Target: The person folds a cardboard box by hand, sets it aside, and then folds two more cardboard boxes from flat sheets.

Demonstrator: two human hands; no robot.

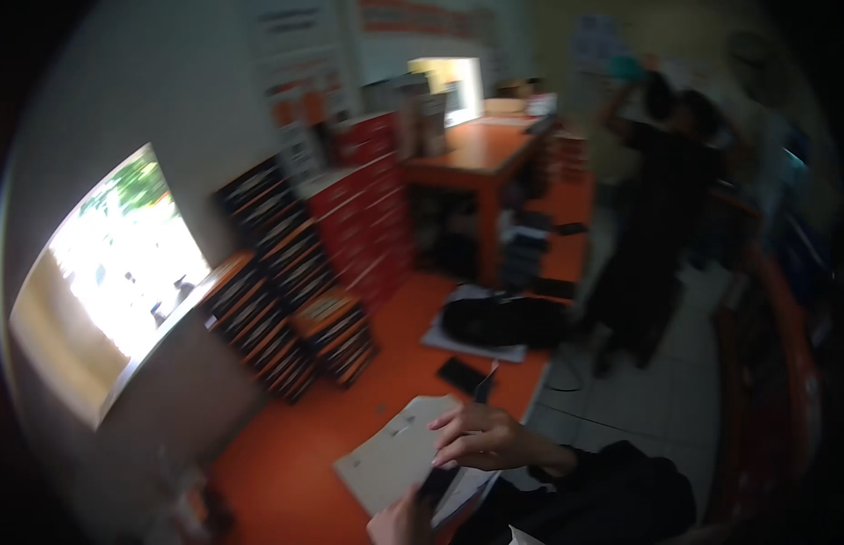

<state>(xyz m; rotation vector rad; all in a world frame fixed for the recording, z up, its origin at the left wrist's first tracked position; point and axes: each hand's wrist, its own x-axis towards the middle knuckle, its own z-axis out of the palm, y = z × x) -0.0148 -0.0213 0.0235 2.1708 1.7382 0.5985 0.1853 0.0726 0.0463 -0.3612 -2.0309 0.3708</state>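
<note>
The right hand point(481, 440), at lower centre, and the left hand point(399, 522), at the bottom edge, are both bare. A black sleeve point(612, 486) covers the right forearm at lower right, loose, creased and blurred.

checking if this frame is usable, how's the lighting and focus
head view: the window is blown out with glare and the rest is dim; head view: fisheye bends the edges, with dark corners; head view: the person standing is blurred and the paper is soft

The right hand point(481, 438) lies palm down, its fingers stretched out flat and close together. The left hand point(399, 524) shows only partly at the bottom edge.
</note>
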